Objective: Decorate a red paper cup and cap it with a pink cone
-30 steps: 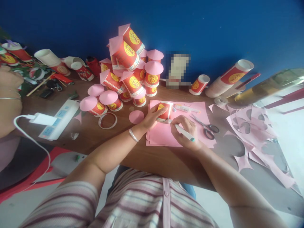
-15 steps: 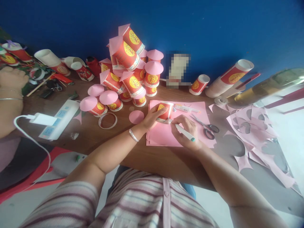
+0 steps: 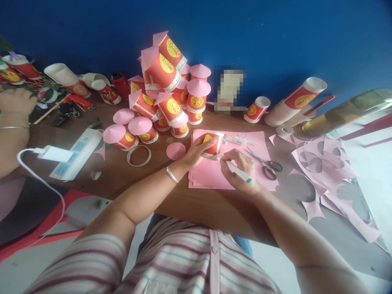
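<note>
Brown table (image 3: 183,201), cluttered. Left-centre rear: heap of red paper cups (image 3: 172,108) capped with pink cones; insides hidden. Pink sheets (image 3: 206,175) front centre. Right rear: leaning stack of paper cups (image 3: 301,93), nested one inside another. Right hand (image 3: 246,165) pinches white marker; left hand (image 3: 197,152) curls round single red cup. That cup (image 3: 217,146) sits above sheets, contents unseen. Marker (image 3: 240,172) green-ended, tip at cup's patterned band. Yellow round emblems (image 3: 167,63) on cups, characters illegible.
</note>
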`<state>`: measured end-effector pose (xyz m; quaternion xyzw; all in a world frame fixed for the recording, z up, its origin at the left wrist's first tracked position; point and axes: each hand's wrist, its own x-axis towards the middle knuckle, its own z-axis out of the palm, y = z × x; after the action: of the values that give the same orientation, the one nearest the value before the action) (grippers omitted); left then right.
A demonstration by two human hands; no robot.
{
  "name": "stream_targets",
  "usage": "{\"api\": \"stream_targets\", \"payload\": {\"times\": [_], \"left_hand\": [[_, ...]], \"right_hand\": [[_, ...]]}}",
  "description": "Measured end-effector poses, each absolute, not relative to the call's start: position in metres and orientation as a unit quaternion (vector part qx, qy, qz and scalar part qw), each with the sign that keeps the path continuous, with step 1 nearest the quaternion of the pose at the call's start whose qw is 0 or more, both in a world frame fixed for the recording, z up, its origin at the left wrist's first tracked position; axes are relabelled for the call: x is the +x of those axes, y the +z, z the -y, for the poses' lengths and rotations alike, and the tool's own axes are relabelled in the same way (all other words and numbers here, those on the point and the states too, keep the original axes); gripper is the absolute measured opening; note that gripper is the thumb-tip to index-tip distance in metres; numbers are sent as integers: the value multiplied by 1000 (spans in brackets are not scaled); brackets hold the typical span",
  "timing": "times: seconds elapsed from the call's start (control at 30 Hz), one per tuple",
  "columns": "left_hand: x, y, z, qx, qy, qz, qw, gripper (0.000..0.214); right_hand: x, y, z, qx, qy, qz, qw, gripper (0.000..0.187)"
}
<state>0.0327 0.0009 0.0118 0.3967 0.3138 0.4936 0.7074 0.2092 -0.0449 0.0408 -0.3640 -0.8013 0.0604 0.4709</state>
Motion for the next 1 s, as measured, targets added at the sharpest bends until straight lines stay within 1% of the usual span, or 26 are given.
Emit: {"api": "stream_targets", "payload": {"times": [0.4,0.63,1.0], "left_hand": [[33,12,-1,408,490,-308,707,33],[33,11,-1,394,493,-311,711,32],[33,12,0,382,491,-315,717,34]], "right_hand": [[208,42,44,-373,45,801,466,18],[209,40,44,-378,60,795,471,17],[209,42,45,-389,23,797,462,18]]}}
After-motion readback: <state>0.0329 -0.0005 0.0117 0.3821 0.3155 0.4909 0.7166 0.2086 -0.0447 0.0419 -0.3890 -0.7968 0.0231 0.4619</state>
